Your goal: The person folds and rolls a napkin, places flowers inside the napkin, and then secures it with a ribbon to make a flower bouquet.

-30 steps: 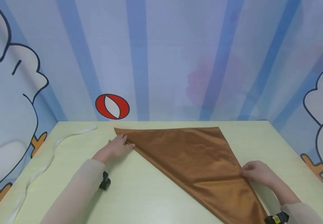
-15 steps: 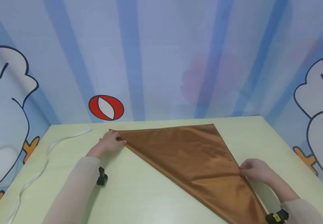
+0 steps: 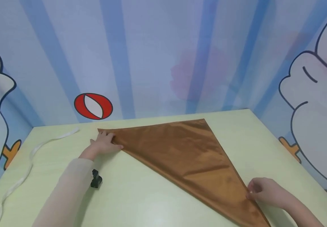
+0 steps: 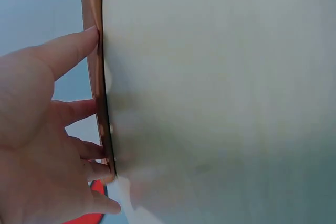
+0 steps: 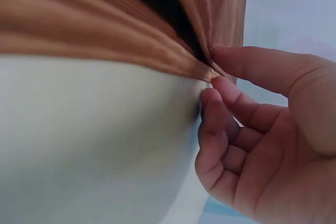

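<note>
A shiny brown satin cloth (image 3: 169, 148), folded into a triangle, lies on the pale table. My left hand (image 3: 104, 143) rests on its far left corner with the fingers spread. In the left wrist view, the fingertips (image 4: 93, 34) press along the cloth's thin folded edge. On the right side, my right hand (image 3: 266, 193) pinches the cloth's edge between thumb and forefinger. The right wrist view shows the layers of the edge gathered at those fingertips (image 5: 218, 83), with a dark gap between the layers. The cloth's nearest corner is cut off by the head view's lower border.
A white ribbon-like strip (image 3: 30, 164) runs along the table's left side. Behind the table (image 3: 140, 195) hangs a striped blue printed backdrop (image 3: 152, 63), with cartoon figures at both sides. A small black wrist device (image 3: 96, 179) sits at the left sleeve.
My right hand has slid toward me along the cloth's right edge, and the crease beside it has eased. The left hand stays at the far left corner. The head view has turned right.
</note>
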The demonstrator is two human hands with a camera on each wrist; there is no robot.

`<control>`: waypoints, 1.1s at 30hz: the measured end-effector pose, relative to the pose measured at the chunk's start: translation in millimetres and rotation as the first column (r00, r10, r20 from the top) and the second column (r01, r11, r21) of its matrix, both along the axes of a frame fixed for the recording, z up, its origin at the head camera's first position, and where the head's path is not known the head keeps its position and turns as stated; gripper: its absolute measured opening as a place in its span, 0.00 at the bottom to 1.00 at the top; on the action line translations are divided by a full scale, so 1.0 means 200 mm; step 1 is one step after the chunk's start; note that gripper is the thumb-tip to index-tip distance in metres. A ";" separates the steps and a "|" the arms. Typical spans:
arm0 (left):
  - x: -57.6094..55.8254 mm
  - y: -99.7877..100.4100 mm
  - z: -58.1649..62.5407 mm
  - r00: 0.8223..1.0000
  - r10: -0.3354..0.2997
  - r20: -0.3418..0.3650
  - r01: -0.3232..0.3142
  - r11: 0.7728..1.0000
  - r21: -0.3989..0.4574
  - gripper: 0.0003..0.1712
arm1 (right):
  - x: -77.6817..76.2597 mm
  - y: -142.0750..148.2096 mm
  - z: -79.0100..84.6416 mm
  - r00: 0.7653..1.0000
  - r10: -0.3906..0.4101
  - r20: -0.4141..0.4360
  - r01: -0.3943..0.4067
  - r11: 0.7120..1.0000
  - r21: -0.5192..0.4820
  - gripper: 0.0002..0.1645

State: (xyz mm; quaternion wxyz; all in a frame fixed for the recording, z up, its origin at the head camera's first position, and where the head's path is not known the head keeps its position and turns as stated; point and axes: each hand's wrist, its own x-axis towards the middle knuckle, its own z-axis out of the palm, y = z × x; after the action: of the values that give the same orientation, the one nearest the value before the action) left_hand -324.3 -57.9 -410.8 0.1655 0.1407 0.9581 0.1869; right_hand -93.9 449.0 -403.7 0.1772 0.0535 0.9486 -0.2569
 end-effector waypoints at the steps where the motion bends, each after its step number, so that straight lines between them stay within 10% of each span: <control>1: 0.01 0.02 0.00 1.000 -0.014 0.001 0.014 1.000 -0.017 0.45 | 0.03 0.00 0.00 1.000 -0.001 0.006 0.001 1.000 0.000 0.11; 11: 0.28 0.30 0.03 0.980 -0.194 0.035 0.197 0.976 -0.088 0.41 | 0.26 -0.03 -0.03 0.962 -0.166 0.216 0.162 0.986 0.039 0.16; 22: 0.65 0.60 0.04 0.880 -0.471 0.060 0.475 0.871 -0.127 0.40 | 0.34 0.02 -0.05 0.972 -0.119 0.204 0.131 0.990 -0.046 0.17; 33: 0.83 0.85 0.01 0.795 -0.606 0.020 0.595 0.773 -0.220 0.41 | 0.32 0.02 -0.11 0.955 -0.240 0.176 0.236 0.971 0.044 0.14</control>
State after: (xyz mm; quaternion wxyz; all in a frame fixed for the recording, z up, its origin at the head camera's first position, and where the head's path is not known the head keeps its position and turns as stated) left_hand -158.6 113.0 -408.6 0.2059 0.4247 0.8815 0.0158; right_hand -28.9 453.2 -425.9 0.2293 0.1922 0.9182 -0.2598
